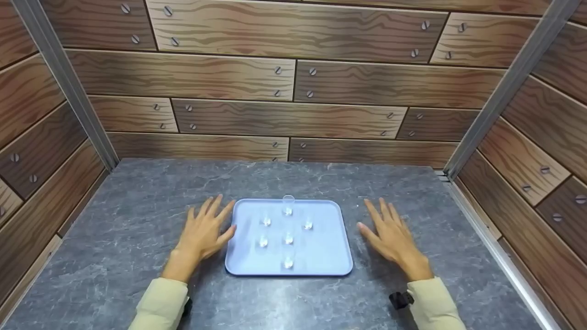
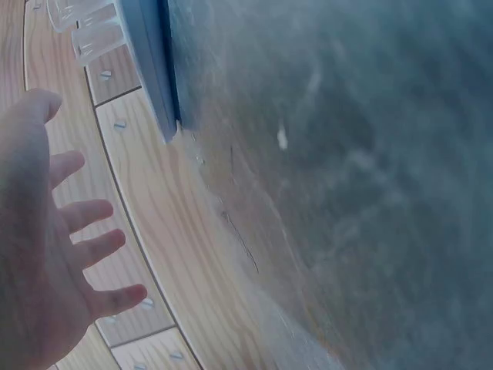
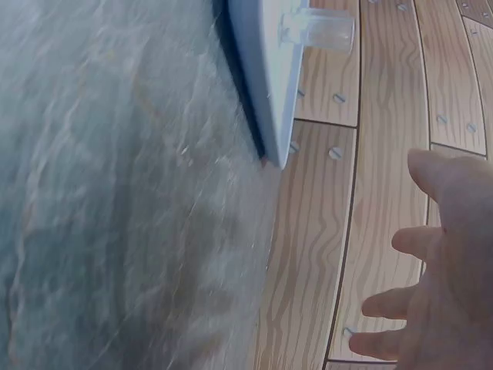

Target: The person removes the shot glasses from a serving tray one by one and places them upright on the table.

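Pale sleeves [image 1: 158, 300] | left fingers [image 1: 225, 211], right fingers [image 1: 373, 211] spread, gripping nothing | blue tray [image 1: 325, 252]: 6 clear cups [image 1: 288, 211], contents unclear

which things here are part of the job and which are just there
Probably the job:
blue tray
six clear cups on it
left hand and right hand, both holding nothing

Probably just surroundings:
grey table
plank walls
metal posts

Free room right of clear cups [image 1: 288, 239]
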A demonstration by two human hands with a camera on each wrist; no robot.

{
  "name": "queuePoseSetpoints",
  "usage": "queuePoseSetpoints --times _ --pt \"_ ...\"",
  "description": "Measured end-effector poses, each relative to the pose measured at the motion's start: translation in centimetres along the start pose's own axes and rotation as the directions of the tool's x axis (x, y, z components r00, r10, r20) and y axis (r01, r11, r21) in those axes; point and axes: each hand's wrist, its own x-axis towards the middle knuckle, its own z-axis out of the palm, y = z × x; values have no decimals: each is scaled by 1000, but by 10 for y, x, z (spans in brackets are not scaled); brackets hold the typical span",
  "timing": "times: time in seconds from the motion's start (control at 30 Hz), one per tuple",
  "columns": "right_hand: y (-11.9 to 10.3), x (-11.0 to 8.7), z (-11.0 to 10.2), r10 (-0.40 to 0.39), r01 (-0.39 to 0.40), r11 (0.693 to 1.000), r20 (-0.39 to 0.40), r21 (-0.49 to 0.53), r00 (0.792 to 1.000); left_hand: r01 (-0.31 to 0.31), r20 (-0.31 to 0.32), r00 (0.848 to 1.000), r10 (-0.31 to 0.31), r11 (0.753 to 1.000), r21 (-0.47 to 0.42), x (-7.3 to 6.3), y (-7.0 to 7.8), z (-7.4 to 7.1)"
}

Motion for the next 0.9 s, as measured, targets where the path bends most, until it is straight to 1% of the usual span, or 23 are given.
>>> queuePoseSetpoints --times 0.07,0.2,0.33,0.57,0.77,0.9 --pt "-3 0 0 -15 15 1000 3 16 1000 -7 14 1000 7 1000 3 0 1 1" --pt "-12 2 1 -51 51 998 10 47 999 -27 63 998 27 1000 9 -2 5 4" --pt "-23 6 4 -86 84 994 22 75 996 -31 109 994 29 999 15 -6 7 7" --pt "-43 16 12 -130 124 981 30 146 991 -4 158 987 1 1000 22 -11 7 9" --pt "-58 24 16 -136 127 978 43 164 990 25 179 983 -26 1000 10 -12 8 8" --pt "-66 28 18 -152 144 976 38 165 988 46 206 978 -45 999 0 -12 9 8"
